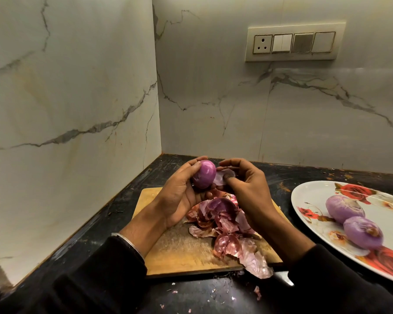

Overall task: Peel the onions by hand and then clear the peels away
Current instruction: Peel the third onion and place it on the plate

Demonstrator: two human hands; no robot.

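Nearest the person, small bits of peel [257, 292] lie on the dark counter [104, 214], at about 6 o'clock from the wooden cutting board [179, 250]. A shiny knife blade [284, 277] pokes out just past the board's near edge, next to the right sleeve.

On the board sits a pile of red onion peels [227, 232]. The pile spreads from the middle of the board toward 5 o'clock, and one big piece hangs over the near edge.

Above the pile, the two hands work together. The left hand [179, 196] curls its fingers around a red onion [204, 174] and holds it up in the air, over the far end of the board. The onion looks smooth and shiny, so most of its skin seems to be off. The right hand [247, 184] pinches a loose flap of skin [222, 176] at the onion's 3 o'clock side, with the thumb pressed on it.

At 3 o'clock from the board, a white plate with red roses [313, 193] holds two peeled onions [354, 220], touching each other.

Farther back is a marble wall with a switch panel [293, 43].

This looks like the peeling step, on the third onion. Next, the right hand likely needs to pull the flap away from the onion and drop it on the pile, while the left hand holds the onion tight. The peels are not yet cleared.
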